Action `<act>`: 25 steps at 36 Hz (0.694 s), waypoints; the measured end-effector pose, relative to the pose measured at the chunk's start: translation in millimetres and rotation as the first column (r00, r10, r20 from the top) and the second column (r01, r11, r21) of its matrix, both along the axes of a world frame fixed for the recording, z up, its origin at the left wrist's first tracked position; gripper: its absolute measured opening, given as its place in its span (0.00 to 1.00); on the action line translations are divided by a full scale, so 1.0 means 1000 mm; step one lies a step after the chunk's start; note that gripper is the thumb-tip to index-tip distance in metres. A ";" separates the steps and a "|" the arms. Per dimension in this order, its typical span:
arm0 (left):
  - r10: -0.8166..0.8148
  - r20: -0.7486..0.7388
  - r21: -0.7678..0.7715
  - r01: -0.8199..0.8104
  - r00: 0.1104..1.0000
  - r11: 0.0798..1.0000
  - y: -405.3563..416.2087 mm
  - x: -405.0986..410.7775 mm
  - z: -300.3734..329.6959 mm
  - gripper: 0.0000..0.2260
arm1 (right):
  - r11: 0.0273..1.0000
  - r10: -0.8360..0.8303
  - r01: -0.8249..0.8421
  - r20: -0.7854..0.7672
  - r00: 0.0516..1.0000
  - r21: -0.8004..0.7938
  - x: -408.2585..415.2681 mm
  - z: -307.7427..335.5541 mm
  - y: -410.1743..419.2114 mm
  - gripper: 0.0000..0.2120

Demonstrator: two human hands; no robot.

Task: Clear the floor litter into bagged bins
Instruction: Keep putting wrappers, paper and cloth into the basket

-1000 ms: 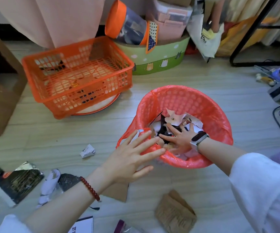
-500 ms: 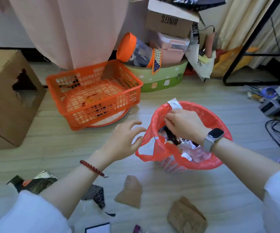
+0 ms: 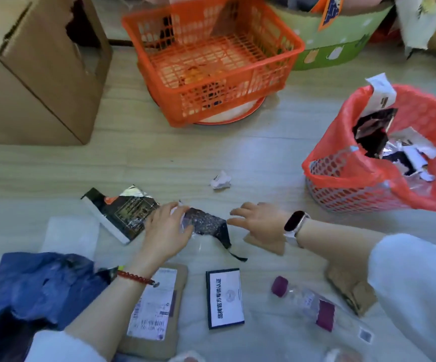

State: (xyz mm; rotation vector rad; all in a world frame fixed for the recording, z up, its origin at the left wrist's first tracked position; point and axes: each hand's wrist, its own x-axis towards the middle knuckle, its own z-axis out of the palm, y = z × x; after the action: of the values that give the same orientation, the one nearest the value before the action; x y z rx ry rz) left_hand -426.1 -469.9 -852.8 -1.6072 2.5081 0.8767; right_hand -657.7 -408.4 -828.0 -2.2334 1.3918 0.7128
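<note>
Floor left of the bagged bin: left hand grips dark wrapper, right hand spread, holding nothing; pickup underway, next lift binward.

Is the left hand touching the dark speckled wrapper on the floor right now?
Touching. The head view shows the left hand with fingers curled over the near end of the dark speckled wrapper; no gap between them.

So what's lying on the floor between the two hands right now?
A dark speckled wrapper, seen in the head view: the left hand grips its near end, and the open right hand reaches toward its far end.
</note>
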 end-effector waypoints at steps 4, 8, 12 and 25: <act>0.060 0.045 0.064 -0.063 0.997 0.996 0.009 0.013 -0.020 0.30 | 0.992 0.120 -0.119 -0.015 0.993 0.029 0.017 -0.029 -0.005 0.37; 0.033 0.115 0.093 -0.044 0.993 0.995 0.010 0.014 -0.034 0.42 | 0.993 0.120 -0.120 -0.062 0.991 0.008 0.033 -0.053 -0.006 0.40; 0.065 0.126 0.072 -0.074 0.990 0.995 0.010 0.011 -0.050 0.46 | 0.977 0.115 -0.108 0.029 0.993 -0.182 0.031 -0.071 -0.005 0.31; 0.215 0.063 0.033 -0.218 0.975 0.975 0.018 -0.015 -0.059 0.37 | 0.940 -0.259 0.315 0.327 0.909 -0.131 0.022 -0.079 0.009 0.05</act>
State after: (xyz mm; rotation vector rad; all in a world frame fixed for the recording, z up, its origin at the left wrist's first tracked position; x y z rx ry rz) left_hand -440.9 -451.8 -911.6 -1.8909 2.2926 0.8783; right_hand -636.1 -398.9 -907.0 -2.0887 1.6273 0.1346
